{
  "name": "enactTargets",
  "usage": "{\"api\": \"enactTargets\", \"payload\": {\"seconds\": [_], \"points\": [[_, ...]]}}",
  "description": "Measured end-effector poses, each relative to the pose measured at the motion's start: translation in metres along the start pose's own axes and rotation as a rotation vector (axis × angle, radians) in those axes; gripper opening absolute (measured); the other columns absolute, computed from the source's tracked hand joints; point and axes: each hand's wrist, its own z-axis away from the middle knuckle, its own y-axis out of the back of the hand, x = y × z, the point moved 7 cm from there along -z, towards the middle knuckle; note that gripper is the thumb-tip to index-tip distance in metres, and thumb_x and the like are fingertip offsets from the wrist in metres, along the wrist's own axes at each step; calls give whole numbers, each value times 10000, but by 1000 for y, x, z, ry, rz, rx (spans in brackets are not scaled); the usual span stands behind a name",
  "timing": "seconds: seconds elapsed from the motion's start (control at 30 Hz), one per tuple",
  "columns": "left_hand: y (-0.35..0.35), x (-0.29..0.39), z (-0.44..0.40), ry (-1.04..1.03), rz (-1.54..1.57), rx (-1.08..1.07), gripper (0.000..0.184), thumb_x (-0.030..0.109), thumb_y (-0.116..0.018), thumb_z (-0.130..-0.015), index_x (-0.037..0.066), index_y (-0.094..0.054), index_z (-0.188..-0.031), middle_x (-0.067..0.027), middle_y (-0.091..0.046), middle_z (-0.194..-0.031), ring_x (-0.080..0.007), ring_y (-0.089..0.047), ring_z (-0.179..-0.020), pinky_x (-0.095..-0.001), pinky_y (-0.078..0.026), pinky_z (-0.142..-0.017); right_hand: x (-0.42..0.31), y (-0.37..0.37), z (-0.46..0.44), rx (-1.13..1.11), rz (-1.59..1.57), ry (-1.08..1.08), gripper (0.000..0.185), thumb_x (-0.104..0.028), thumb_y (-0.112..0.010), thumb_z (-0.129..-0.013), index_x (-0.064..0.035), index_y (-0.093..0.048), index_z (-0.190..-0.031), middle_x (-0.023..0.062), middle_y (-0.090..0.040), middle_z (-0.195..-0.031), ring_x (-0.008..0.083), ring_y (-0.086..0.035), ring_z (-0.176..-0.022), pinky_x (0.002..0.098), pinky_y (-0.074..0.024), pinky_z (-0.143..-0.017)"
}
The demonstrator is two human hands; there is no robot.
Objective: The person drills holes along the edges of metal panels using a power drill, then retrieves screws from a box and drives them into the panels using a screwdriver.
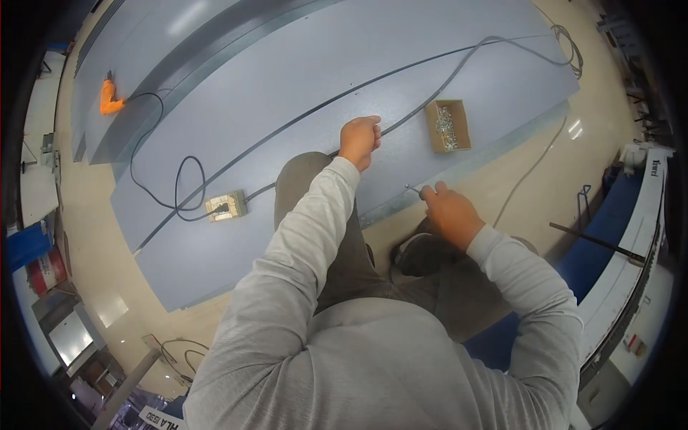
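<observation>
My left hand (360, 142) is closed just above the grey sheet-metal panel (322, 147), beside a grey cable (437, 92). Its fingers are curled, and whatever they may hold is hidden. Between the thumb and fingers of my right hand (453, 213) is a small thin metal piece (411, 188), its bright tip pointing left towards the panel's near edge. I cannot make out its exact kind. An open cardboard box (460, 132) of small metal fasteners (444, 127) lies on the panel, to the right of my left hand and above my right.
An orange power drill (110, 98) lies on the far-left panels, its black cord (134, 161) looping to a socket box (226, 206). My bent knee (304, 175) is over the panel. A blue and white machine (616, 265) stands at right. Coiled cable (573, 51) hangs past the panel's far-right edge.
</observation>
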Motion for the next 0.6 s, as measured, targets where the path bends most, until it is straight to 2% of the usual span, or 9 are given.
{"api": "enactTargets", "payload": {"seconds": [0.2, 0.37, 0.47, 0.53, 0.6], "points": [[-22, 2, 2, -11, 99, -167, 199, 81, -617, -1036, -30, -628, -1200, -63, -663, -964, -153, -633, -843, -296, -556, -788, 25, -12, -13, -66, -107, -64, 231, -151, -652, -950, 3, -601, -1115, 261, -716, -935, 439, -733, -834, 513, -596, -756], [-20, 7, -7, 28, 99, -148, 189, 74, -615, -1030, -15, -617, -1197, -73, -661, -954, -156, -634, -832, -301, -558, -762, 25, 8, -31, -136, -70, -54, 237, -214, -651, -937, -10, -642, -1057, 257, -745, -882, 439, -737, -841, 541, -581, -765], [-15, 13, -11, 35, 160, -80, 186, 67, -620, -1026, -13, -613, -1193, -80, -657, -948, -155, -630, -818, -301, -557, -740, 22, 51, -45, -106, -33, -96, 277, -281, -671, -932, -25, -688, -1036, 233, -749, -895, 445, -731, -828, 551, -576, -769], [-12, 14, -14, 47, 222, -79, 183, 62, -623, -1028, -18, -609, -1193, -86, -655, -946, -158, -630, -809, -301, -561, -731, 39, 86, -54, 77, -152, -179, 324, -337, -703, -922, -34, -723, -1034, 231, -756, -934, 458, -722, -875, 545, -570, -779], [-14, 16, -23, 63, 306, -138, 179, 58, -623, -1036, -26, -603, -1192, -95, -653, -948, -166, -634, -803, -303, -569, -730, 58, 120, -61, 137, -319, -284, 375, -337, -721, -932, -30, -741, -1146, 206, -771, -968, 383, -744, -889, 474, -572, -774]]}}
